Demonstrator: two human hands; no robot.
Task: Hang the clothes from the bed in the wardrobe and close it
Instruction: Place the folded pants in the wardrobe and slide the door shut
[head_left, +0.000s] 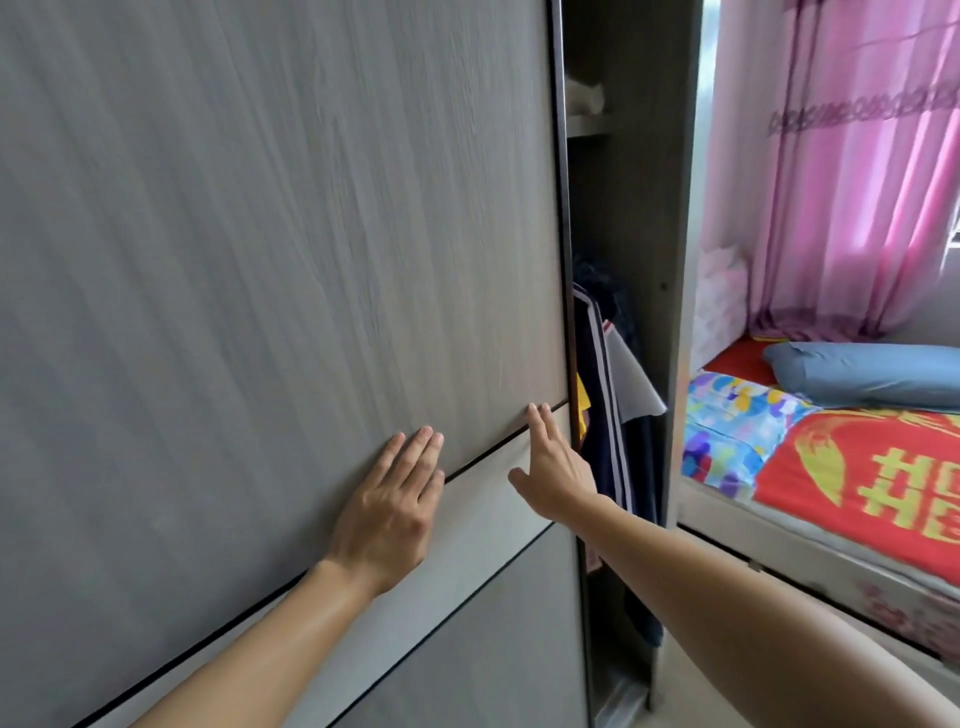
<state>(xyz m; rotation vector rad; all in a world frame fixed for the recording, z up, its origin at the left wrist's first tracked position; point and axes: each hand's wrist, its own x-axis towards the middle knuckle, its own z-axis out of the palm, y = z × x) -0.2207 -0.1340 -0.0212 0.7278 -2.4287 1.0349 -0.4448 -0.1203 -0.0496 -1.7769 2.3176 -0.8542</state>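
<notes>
The wardrobe door (260, 260) was grey wood-grain crossed by a paler band edged in black lines, the hanging clothes (605, 441) navy with white stripes, the curtain (841, 182) pink, the pillow (862, 371) blue, the blanket (857, 483) red with yellow characters.

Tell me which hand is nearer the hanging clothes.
Right. The right hand is on the door by its edge, beside the hanging clothes; the left hand presses the door farther left.
</notes>
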